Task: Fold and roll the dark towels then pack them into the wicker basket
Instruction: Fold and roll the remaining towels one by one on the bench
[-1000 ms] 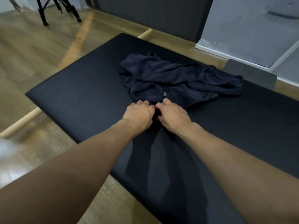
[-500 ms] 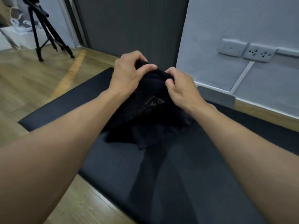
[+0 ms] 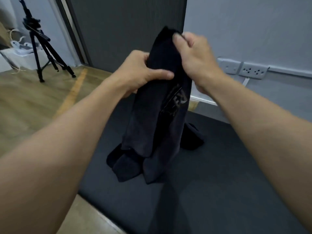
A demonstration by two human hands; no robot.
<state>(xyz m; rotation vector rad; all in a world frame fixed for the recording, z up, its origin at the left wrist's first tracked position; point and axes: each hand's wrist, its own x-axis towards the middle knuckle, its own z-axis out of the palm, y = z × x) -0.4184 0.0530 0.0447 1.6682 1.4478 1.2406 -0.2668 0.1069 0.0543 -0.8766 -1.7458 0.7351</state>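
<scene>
A dark navy towel point(image 3: 157, 119) with a pale logo hangs bunched in the air in front of me. My left hand point(image 3: 143, 71) grips its left side a little below the top. My right hand point(image 3: 194, 53) pinches the top edge higher up, slightly blurred. The towel's lower folds rest crumpled on the black table point(image 3: 219, 174). No wicker basket is in view.
A black tripod point(image 3: 42, 48) stands on the wooden floor at the far left, with white items beside it. A dark panel and a grey wall with power sockets point(image 3: 243, 69) are behind the table. The table's near-left edge runs diagonally below my left arm.
Both hands have lifted the towel higher off the table. My right hand has risen to the top edge while my left holds lower down. The view has tilted upward.
</scene>
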